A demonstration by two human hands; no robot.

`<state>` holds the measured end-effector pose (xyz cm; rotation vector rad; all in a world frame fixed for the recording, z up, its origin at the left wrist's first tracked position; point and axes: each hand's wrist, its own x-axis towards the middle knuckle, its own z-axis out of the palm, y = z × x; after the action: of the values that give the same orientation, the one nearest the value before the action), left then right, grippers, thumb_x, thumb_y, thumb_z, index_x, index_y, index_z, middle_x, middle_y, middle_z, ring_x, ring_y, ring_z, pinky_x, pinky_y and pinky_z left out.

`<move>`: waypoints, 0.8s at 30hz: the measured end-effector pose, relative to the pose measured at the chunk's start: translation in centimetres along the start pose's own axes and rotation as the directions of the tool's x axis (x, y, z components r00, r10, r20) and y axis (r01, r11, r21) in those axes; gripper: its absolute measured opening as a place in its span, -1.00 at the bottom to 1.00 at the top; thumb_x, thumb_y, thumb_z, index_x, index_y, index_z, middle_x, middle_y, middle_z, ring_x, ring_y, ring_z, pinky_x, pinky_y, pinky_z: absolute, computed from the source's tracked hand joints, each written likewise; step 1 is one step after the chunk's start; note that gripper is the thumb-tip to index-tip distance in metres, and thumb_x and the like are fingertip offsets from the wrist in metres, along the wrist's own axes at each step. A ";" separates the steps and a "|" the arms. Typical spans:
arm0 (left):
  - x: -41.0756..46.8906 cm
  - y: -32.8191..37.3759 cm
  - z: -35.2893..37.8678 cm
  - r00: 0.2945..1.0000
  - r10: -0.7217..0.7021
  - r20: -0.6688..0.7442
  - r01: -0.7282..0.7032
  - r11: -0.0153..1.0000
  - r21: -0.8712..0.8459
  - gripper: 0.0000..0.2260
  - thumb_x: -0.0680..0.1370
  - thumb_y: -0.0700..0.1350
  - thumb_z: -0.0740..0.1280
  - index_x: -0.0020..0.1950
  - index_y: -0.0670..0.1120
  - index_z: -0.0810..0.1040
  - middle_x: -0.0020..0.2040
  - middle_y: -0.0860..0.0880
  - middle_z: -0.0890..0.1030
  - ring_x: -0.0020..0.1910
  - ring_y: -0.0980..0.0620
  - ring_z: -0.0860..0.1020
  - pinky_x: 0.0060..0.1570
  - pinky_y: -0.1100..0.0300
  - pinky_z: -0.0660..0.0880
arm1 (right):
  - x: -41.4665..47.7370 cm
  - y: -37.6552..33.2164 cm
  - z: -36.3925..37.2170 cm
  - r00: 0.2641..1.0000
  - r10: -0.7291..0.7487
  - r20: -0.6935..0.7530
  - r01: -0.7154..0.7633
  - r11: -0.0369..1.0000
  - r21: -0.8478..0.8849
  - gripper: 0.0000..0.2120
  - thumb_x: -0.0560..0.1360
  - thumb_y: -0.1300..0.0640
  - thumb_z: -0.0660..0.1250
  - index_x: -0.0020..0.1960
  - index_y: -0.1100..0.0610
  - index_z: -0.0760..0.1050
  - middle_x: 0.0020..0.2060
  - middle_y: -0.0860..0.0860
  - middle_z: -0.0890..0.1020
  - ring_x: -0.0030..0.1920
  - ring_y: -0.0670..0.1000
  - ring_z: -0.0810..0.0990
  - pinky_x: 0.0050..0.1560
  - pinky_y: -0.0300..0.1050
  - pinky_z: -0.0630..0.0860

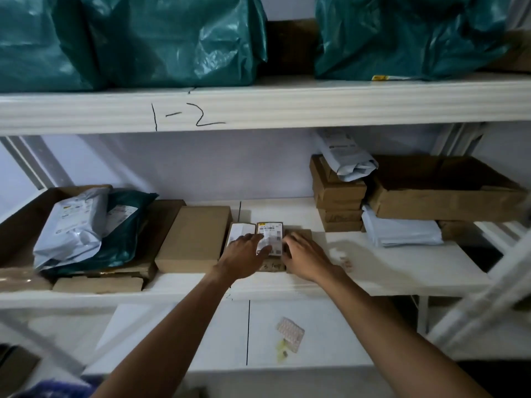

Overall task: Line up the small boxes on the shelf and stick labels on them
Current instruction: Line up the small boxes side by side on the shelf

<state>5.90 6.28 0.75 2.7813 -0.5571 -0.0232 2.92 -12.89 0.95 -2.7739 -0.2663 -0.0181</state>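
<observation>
Label (269, 234) is pressed onto the middle small box (271, 266) on the shelf (402, 268) by the open left hand (246, 255); the open right hand (305, 260) is rested at its 3 o'clock. Wrinkles could be trapped by uneven pressing.

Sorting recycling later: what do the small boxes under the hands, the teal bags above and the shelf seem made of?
Small boxes: matte brown cardboard, by the dull tan faces. Teal bags: thin glossy plastic film, creased and shiny. Shelf: smooth white, perhaps painted metal or laminate; cannot tell.
</observation>
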 end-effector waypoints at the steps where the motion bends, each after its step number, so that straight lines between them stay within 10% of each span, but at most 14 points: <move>1: 0.1 0.1 -0.1 1.000 0.000 0.001 0.000 1.000 0.001 -0.48 0.65 0.19 0.12 0.52 -0.08 0.33 0.44 -0.17 0.48 0.38 -0.21 0.47 0.30 -0.04 0.44 | 0.0 0.0 -0.2 1.000 0.003 0.002 -0.003 1.000 0.000 -0.62 0.60 0.02 0.25 0.38 0.11 0.42 0.33 0.08 0.50 0.34 0.16 0.47 0.29 0.07 0.47; 24: 0.0 -0.1 0.6 1.000 -0.011 0.029 0.012 1.000 -0.007 -0.49 0.65 0.18 0.14 0.52 -0.07 0.33 0.45 -0.18 0.46 0.39 -0.22 0.45 0.31 -0.07 0.42 | -0.4 0.1 0.6 1.000 0.008 0.022 -0.008 1.000 -0.001 -0.56 0.60 0.04 0.27 0.44 0.13 0.38 0.35 0.08 0.49 0.37 0.16 0.46 0.27 0.09 0.48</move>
<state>5.85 6.16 0.15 2.7816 -0.5472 -0.0676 2.55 -12.88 0.31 -2.7772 -0.2610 0.0150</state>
